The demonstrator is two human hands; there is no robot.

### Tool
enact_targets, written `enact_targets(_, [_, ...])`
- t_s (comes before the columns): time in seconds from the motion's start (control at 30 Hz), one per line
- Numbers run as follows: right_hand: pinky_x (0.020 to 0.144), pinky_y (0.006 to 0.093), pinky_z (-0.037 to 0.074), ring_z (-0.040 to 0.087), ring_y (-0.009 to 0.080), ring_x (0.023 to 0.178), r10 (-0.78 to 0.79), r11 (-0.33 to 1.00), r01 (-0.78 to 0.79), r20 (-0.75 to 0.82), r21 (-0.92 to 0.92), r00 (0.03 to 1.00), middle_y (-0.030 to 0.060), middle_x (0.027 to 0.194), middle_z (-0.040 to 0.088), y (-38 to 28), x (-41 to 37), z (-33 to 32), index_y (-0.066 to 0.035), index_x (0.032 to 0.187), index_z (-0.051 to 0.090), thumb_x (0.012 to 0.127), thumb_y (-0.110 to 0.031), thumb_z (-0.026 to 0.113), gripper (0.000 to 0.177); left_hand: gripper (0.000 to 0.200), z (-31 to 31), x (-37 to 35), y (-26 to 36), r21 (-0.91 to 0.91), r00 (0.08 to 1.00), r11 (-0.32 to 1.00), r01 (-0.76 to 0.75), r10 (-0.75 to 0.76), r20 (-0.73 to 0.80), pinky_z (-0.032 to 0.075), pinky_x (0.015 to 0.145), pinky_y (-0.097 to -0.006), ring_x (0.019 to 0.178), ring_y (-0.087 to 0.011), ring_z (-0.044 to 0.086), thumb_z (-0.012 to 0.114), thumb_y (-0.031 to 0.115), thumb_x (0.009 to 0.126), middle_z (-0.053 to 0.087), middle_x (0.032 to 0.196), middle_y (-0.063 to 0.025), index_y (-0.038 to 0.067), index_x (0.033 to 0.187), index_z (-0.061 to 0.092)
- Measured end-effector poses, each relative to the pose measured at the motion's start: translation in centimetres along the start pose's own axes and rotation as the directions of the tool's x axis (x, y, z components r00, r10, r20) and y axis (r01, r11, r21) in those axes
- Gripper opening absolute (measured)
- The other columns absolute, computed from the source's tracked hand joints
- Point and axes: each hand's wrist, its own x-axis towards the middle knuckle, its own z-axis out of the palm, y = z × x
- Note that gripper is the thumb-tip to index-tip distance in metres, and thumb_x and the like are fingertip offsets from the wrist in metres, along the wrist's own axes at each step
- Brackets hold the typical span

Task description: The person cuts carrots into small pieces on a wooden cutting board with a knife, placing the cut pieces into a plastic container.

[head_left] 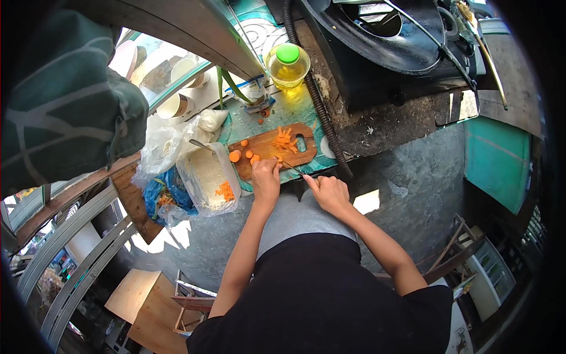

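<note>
A wooden cutting board [265, 147] lies on the counter with cut orange carrot strips [285, 140] near its handle hole and thick carrot chunks [235, 156] at its left end. At the board's near edge, my left hand [266, 182] is closed, its fingertips pressed on a small carrot piece [279, 159]. My right hand [330, 192] is wrapped round the handle of a knife [293, 169]. The thin blade points left over the board, close to my left fingertips. Left of the board stands a clear plastic container [202, 159] with white flour-like powder and diced carrot [224, 190].
A blue plastic bag [168, 194] with peelings hangs at the counter's left. Behind the board are a green-lidded container of yellow liquid [288, 71] and a paper cup [175, 107]. A black stove [395, 41] stands right, with a dark ribbed hose [318, 94] alongside. Cloth [65, 106] hangs upper left.
</note>
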Motion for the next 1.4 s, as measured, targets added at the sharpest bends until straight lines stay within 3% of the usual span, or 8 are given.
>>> enact_targets(0.2, [0.057, 0.0437, 0.048, 0.063, 0.0373, 0.059, 0.057, 0.971, -0.087, 0.135, 0.225, 0.989, 0.0215, 0.060, 0.061, 2.9, 2.7, 3.0, 0.001, 0.063, 0.064, 0.093, -0.056, 0.044, 0.068, 0.022, -0.5, 0.2, 0.2, -0.023, 0.999, 0.999, 0.031, -0.031, 0.032, 0.047, 0.081, -0.0398, 0.090, -0.0343, 0.059, 0.069, 0.000, 0.075, 0.067, 0.093, -0.0190, -0.005, 0.096, 0.068])
enact_targets(0.27, [0.060, 0.0448, 0.048, 0.064, 0.0388, 0.064, 0.158, 0.824, -0.405, 0.526, 0.397, 0.836, 0.0226, 0.062, 0.061, 3.3, 3.6, 2.8, 0.002, 0.062, 0.063, 0.093, -0.058, 0.043, 0.070, 0.023, -0.7, 0.5, 0.1, -0.027, 0.999, 0.999, 0.021, -0.020, 0.035, 0.047, 0.082, -0.0398, 0.091, -0.0344, 0.059, 0.069, 0.000, 0.075, 0.067, 0.094, -0.0190, -0.005, 0.097, 0.068])
enact_targets(0.33, [0.063, 0.0461, 0.048, 0.064, 0.0396, 0.067, 0.143, 0.847, -0.356, 0.477, 0.395, 0.867, 0.0227, 0.064, 0.062, 2.9, 3.0, 2.4, 0.002, 0.063, 0.062, 0.093, -0.057, 0.044, 0.069, 0.024, -0.8, 0.5, 0.3, -0.032, 0.999, 0.999, 0.017, -0.015, 0.043, 0.047, 0.083, -0.0398, 0.092, -0.0345, 0.059, 0.069, 0.001, 0.075, 0.067, 0.096, -0.0190, -0.006, 0.097, 0.068])
enact_targets(0.43, [0.061, 0.0451, 0.049, 0.064, 0.0387, 0.065, 0.077, 0.985, -0.091, 0.099, 0.149, 0.992, 0.0218, 0.065, 0.063, 0.8, 1.1, 0.4, 0.000, 0.066, 0.065, 0.092, -0.056, 0.045, 0.066, 0.025, -1.2, 0.4, 0.8, 0.022, 0.999, 0.998, 0.051, -0.051, 0.018, 0.047, 0.084, -0.0398, 0.093, -0.0345, 0.059, 0.070, 0.002, 0.075, 0.067, 0.097, -0.0186, -0.005, 0.098, 0.068])
enact_targets(0.53, [0.063, 0.0456, 0.050, 0.064, 0.0389, 0.065, 0.058, 0.995, -0.061, 0.047, 0.081, 0.997, 0.0213, 0.066, 0.063, -0.3, 0.2, -0.5, 0.000, 0.067, 0.066, 0.092, -0.057, 0.046, 0.065, 0.024, -0.9, 0.2, 0.5, 0.031, 0.996, 0.996, 0.084, -0.085, 0.028, 0.047, 0.084, -0.0399, 0.093, -0.0344, 0.059, 0.070, 0.003, 0.076, 0.067, 0.098, -0.0185, -0.005, 0.098, 0.068])
enact_targets(1.07, [0.059, 0.0468, 0.049, 0.063, 0.0390, 0.061, -0.059, 0.998, 0.057, -0.065, -0.033, 0.996, 0.0214, 0.062, 0.062, 0.7, 1.5, 1.9, 0.000, 0.065, 0.066, 0.091, -0.057, 0.048, 0.065, 0.017, 0.2, -0.1, 0.0, -0.021, 1.000, 1.000, 0.021, -0.021, -0.017, 0.047, 0.074, -0.0414, 0.080, -0.0347, 0.058, 0.066, 0.001, 0.079, 0.065, 0.083, -0.0190, -0.005, 0.095, 0.069])
enact_targets(1.23, [0.065, 0.0474, 0.048, 0.064, 0.0408, 0.071, 0.167, 0.940, -0.230, 0.249, 0.253, 0.954, 0.0237, 0.065, 0.061, 0.9, 1.9, 1.6, 0.001, 0.064, 0.064, 0.091, -0.058, 0.047, 0.067, 0.017, 0.2, -0.1, -0.2, -0.042, 0.999, 0.999, 0.003, -0.005, -0.048, 0.047, 0.075, -0.0416, 0.081, -0.0345, 0.059, 0.066, 0.001, 0.079, 0.065, 0.085, -0.0195, -0.005, 0.095, 0.069])
enact_targets(1.4, [0.064, 0.0473, 0.049, 0.063, 0.0404, 0.068, 0.076, 0.991, -0.087, 0.101, 0.102, 0.992, 0.0230, 0.065, 0.062, -0.1, 0.3, 0.0, 0.001, 0.065, 0.065, 0.091, -0.058, 0.046, 0.067, 0.018, 0.4, -0.3, -0.5, -0.070, 0.997, 0.996, 0.049, -0.053, -0.054, 0.048, 0.077, -0.0402, 0.085, -0.0335, 0.061, 0.068, 0.001, 0.077, 0.067, 0.089, -0.0184, -0.005, 0.094, 0.070])
